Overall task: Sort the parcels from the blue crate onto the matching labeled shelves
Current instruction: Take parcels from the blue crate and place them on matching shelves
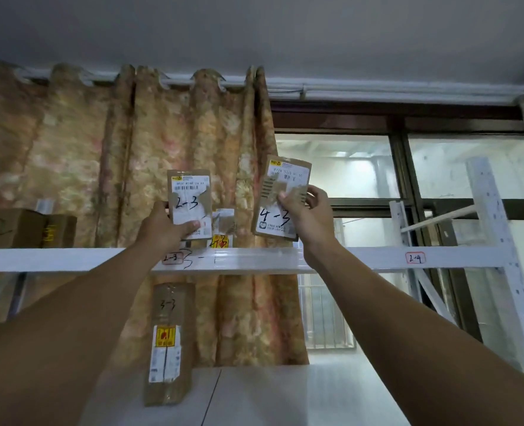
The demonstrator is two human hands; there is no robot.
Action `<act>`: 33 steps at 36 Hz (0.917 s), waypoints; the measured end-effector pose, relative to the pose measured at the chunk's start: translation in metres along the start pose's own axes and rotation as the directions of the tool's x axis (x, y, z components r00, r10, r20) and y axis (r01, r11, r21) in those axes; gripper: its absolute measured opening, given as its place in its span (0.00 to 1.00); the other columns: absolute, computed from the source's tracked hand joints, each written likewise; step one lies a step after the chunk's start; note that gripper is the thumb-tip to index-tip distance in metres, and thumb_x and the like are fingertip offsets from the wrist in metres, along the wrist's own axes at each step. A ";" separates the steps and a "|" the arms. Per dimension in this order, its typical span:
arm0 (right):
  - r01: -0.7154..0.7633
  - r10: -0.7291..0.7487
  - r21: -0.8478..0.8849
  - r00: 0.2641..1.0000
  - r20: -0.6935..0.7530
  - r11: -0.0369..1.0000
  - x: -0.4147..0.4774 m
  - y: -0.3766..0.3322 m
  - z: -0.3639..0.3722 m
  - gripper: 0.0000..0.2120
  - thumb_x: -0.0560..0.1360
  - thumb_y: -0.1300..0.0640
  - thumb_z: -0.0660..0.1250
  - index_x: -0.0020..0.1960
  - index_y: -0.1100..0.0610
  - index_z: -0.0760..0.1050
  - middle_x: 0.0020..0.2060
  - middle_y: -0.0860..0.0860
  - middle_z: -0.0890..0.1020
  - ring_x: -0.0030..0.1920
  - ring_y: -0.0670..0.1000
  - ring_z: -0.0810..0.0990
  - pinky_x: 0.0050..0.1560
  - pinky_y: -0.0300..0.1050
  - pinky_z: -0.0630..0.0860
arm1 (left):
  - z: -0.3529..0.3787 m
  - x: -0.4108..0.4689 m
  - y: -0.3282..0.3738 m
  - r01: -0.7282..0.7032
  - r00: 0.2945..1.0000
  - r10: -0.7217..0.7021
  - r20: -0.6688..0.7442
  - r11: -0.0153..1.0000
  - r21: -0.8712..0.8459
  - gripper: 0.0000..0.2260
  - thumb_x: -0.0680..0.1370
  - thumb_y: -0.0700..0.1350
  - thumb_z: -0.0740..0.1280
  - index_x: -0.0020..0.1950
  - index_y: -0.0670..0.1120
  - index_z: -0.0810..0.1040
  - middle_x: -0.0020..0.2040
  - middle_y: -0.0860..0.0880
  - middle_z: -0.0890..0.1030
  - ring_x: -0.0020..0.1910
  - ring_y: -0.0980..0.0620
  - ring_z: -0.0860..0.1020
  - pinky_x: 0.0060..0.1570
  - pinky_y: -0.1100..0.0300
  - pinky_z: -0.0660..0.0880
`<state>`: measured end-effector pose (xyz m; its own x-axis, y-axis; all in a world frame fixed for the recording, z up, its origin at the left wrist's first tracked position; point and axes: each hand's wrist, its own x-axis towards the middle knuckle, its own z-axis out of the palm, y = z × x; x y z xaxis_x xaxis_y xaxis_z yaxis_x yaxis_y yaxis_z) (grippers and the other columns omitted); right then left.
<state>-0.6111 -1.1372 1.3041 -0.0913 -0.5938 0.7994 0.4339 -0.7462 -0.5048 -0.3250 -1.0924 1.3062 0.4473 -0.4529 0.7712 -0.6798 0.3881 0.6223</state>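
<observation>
My left hand (162, 227) grips a small brown parcel marked "2-3" (189, 198) and holds it upright just above the white shelf beam (254, 259), over the shelf tag reading "2-3" (172, 257). My right hand (305, 210) pinches a second brown parcel marked "4-3" (282, 195), raised and slightly tilted above the same beam, to the right. Another small parcel (223, 224) stands on that shelf between the two. The blue crate is out of view.
A tall parcel marked "3-3" (170, 339) stands on the lower shelf (285, 392). Brown boxes (24, 227) sit at the upper shelf's left. A tag "2-4" (415, 258) marks the beam at right. A floral curtain (101, 164) and a window (408, 167) lie behind the rack.
</observation>
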 end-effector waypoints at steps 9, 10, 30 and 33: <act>-0.016 0.017 -0.022 0.999 0.033 1.000 0.041 0.041 -0.014 0.27 0.72 0.55 0.80 0.66 0.53 0.72 0.58 0.47 0.80 0.59 0.53 0.83 0.60 0.60 0.82 | 0.037 0.035 -0.026 -0.014 0.998 0.005 0.059 0.988 0.152 0.36 0.73 0.56 0.77 0.74 0.45 0.66 0.68 0.45 0.76 0.65 0.39 0.76 0.63 0.45 0.75; -0.020 0.020 -0.022 0.999 0.028 1.000 0.045 0.045 -0.016 0.26 0.72 0.55 0.80 0.65 0.53 0.71 0.58 0.47 0.80 0.59 0.53 0.83 0.60 0.59 0.82 | 0.038 0.044 -0.033 -0.020 0.997 0.008 0.071 0.986 0.167 0.38 0.71 0.59 0.77 0.73 0.46 0.66 0.68 0.45 0.77 0.63 0.40 0.77 0.63 0.43 0.75; -0.040 0.040 0.021 0.999 -0.021 0.999 0.066 0.080 -0.020 0.24 0.74 0.56 0.79 0.64 0.54 0.70 0.58 0.51 0.80 0.56 0.51 0.84 0.54 0.52 0.84 | 0.046 0.067 -0.043 0.112 0.985 -0.143 0.096 0.955 0.275 0.35 0.78 0.46 0.74 0.78 0.37 0.58 0.66 0.44 0.72 0.69 0.38 0.72 0.61 0.51 0.72; -0.037 0.037 0.011 0.999 -0.026 0.999 0.065 0.078 -0.021 0.25 0.74 0.57 0.79 0.64 0.54 0.70 0.59 0.51 0.80 0.57 0.52 0.83 0.56 0.54 0.84 | 0.046 0.065 -0.044 0.135 0.980 -0.168 0.111 0.957 0.256 0.44 0.75 0.49 0.77 0.80 0.38 0.54 0.73 0.41 0.70 0.70 0.38 0.72 0.62 0.48 0.74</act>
<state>-0.6017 -1.2401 1.3098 -0.0989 -0.6287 0.7713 0.4469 -0.7206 -0.5301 -0.2929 -1.1753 1.3228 0.4881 -0.5978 0.6360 -0.7390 0.1047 0.6655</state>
